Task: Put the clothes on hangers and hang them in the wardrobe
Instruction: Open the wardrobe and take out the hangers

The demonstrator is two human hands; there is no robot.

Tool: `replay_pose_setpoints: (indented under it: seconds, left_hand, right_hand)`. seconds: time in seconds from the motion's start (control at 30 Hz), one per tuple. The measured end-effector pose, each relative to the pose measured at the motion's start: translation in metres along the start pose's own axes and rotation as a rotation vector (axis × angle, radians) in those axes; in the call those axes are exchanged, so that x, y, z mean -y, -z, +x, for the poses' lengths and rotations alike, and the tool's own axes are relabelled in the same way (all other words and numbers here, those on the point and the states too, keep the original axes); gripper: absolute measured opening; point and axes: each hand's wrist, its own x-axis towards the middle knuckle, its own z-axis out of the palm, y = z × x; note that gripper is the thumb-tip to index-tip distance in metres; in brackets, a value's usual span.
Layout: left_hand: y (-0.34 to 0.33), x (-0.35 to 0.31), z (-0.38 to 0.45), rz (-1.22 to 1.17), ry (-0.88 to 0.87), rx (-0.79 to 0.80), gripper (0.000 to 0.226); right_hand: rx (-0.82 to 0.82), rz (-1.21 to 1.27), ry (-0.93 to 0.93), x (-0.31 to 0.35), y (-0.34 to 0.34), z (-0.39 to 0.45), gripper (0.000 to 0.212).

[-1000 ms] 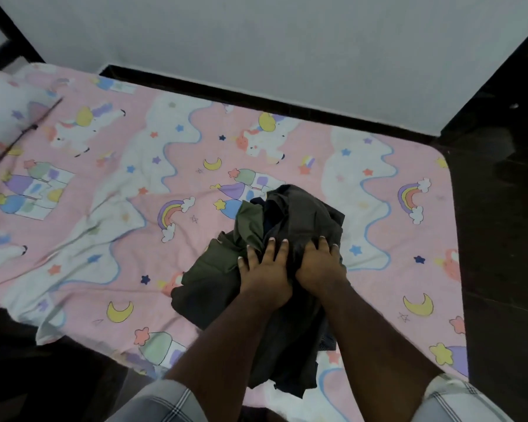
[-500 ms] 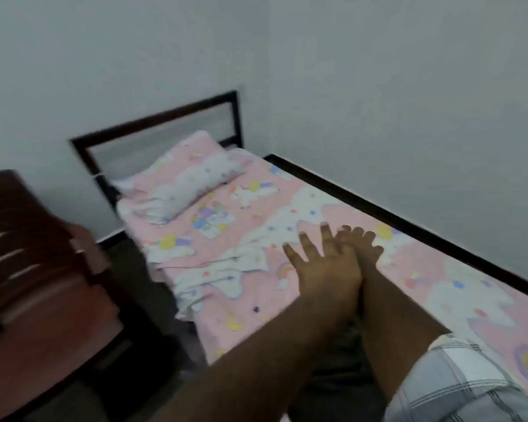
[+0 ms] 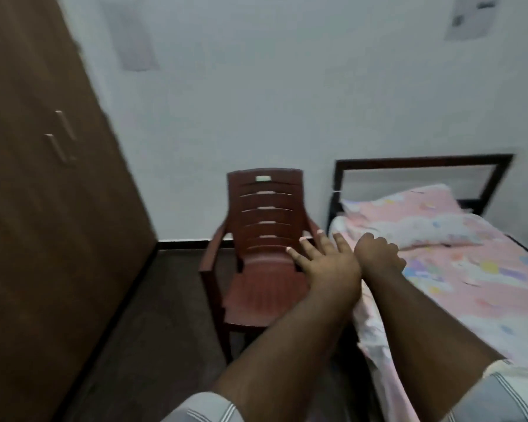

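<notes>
Both arms are reaching out in front. The left hand [image 3: 326, 263] is spreading its fingers wide, holding nothing. The right hand [image 3: 377, 254] is curling its fingers; I cannot tell if it is holding anything. Behind them a dark red plastic chair [image 3: 262, 254] is standing beside the bed with the pink picture sheet [image 3: 470, 284]. The tall brown wooden wardrobe [image 3: 43, 193] is standing closed on the left. No clothes are showing.

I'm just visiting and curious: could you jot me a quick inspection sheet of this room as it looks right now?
Surface: pink patterned bedsheet covers the bed, with a matching pillow at the head.
Job's things: tall brown wooden wardrobe at left, doors closed; no clothes or hangers seen.
Clutter: dark red plastic armchair between wardrobe and bed, seat bare.
Hands: left hand stretched forward, fingers straight, holding nothing; right hand beside it, fingers curled, no object visible in it.
Cables: nothing seen.
Surroundings: white walls, dark floor, black metal bed frame; picture is motion-blurred.
</notes>
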Motion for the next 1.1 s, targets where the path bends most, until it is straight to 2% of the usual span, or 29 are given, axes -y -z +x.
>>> replay_pose_setpoints:
  seconds: [0.2,0.5,0.67,0.87,1.1]
  left_hand:
    - [0.034,0.227,0.013,0.044,0.256,-0.040,0.085]
    - [0.073,0.469,-0.012,0.041,0.580,-0.183,0.080]
    - [0.099,0.562,-0.019,0.062,0.729,-0.257,0.082]
    - [0.127,0.652,-0.009,0.052,0.876,-0.397,0.071]
    - [0.148,0.739,-0.050,-0.023,1.144,-0.565,0.071]
  right_hand:
    - [0.062,-0.046,0.285,0.192,-0.048,-0.061,0.045]
    - [0.160,-0.018,0.715,0.429,-0.122,-0.167,0.045]
    - [0.226,-0.039,0.908,0.530,-0.157,-0.209,0.053]
    - [0.255,-0.010,1.182,0.636,-0.180,-0.244,0.053]
    - [0.427,0.111,1.438,0.718,-0.203,-0.320,0.046]
